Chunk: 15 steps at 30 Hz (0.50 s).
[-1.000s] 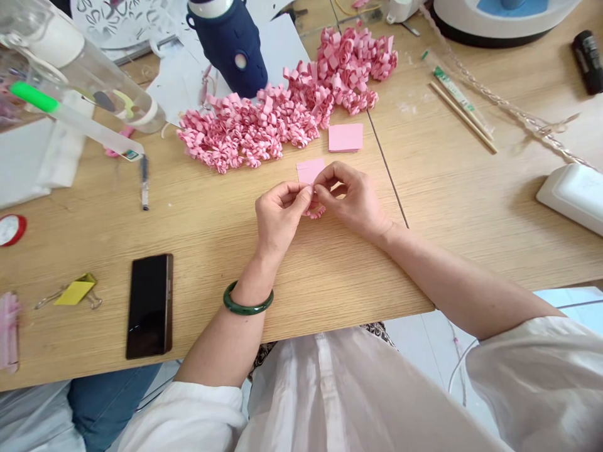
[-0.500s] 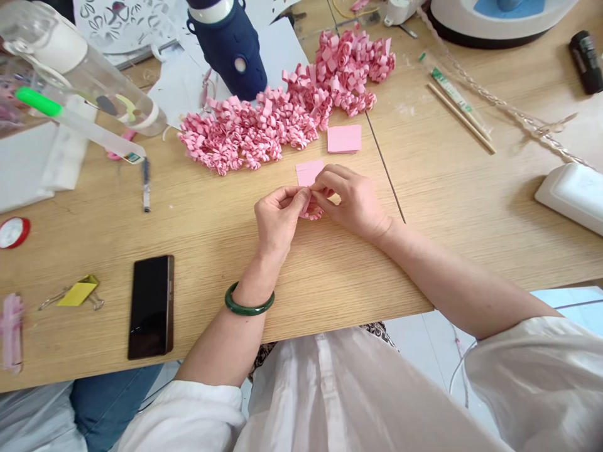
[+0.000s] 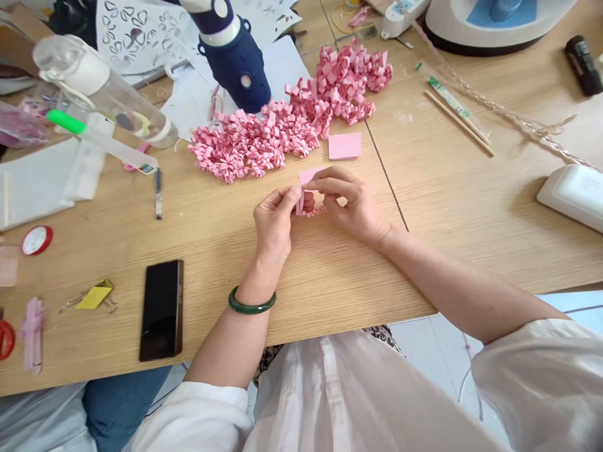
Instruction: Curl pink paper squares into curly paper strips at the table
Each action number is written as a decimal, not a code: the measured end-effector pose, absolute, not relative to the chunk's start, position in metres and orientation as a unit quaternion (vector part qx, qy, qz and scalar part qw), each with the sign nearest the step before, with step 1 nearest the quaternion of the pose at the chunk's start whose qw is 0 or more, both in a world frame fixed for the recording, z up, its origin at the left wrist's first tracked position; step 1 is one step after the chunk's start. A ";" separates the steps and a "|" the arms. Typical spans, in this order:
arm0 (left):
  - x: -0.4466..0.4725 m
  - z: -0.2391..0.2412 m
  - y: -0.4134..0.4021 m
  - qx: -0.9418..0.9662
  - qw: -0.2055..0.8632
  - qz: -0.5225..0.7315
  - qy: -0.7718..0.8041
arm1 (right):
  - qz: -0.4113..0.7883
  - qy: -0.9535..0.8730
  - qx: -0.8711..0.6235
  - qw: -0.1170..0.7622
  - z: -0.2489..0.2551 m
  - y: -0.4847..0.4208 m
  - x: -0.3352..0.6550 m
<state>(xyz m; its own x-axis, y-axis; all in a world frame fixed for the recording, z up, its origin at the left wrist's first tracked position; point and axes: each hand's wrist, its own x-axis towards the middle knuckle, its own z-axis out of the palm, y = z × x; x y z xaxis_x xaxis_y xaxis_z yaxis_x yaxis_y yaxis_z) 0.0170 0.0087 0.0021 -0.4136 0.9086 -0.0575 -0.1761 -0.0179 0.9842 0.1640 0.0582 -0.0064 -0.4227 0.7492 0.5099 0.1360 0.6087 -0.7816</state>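
Observation:
My left hand pinches a narrow pink paper strip between thumb and forefinger, with its other fingers curled behind. A row of small pink curls shows below the fingertips, between the two hands. My right hand is on the right side, its forefinger stretched to the strip's upper end and its thumb apart from it. Just behind the fingertips lies a pink paper piece, partly covered by the hands. A small stack of pink paper lies farther back.
A long heap of curled pink paper flowers spreads behind the hands. Beyond it stands a navy bottle. On the left lie a phone, a binder clip and a clear bottle. Wooden sticks and a braided cord lie right.
The right thumb has parted from the forefinger, which reaches farther left over the strip. The left hand keeps its pinch. The camera view has shifted slightly left.

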 end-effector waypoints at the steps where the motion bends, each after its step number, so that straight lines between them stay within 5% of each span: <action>1: 0.017 0.002 0.009 0.332 0.424 0.632 0.557 | 0.358 -0.757 -0.296 0.459 -0.006 0.057 0.163; 9: 0.018 0.004 0.008 0.379 0.382 0.657 0.528 | 0.568 -0.596 -0.330 0.462 -0.002 0.058 0.158; 15: 0.021 0.006 0.006 0.328 0.402 0.673 0.527 | 0.682 -0.562 -0.271 0.381 0.003 0.055 0.155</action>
<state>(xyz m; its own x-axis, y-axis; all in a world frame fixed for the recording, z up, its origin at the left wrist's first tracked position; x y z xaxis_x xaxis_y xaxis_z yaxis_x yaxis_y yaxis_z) 0.0211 0.0063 0.0055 -0.4610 0.8872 0.0181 -0.1959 -0.1217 0.9730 0.1547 0.0548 0.0033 -0.5635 0.8240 0.0590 -0.2158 -0.0779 -0.9733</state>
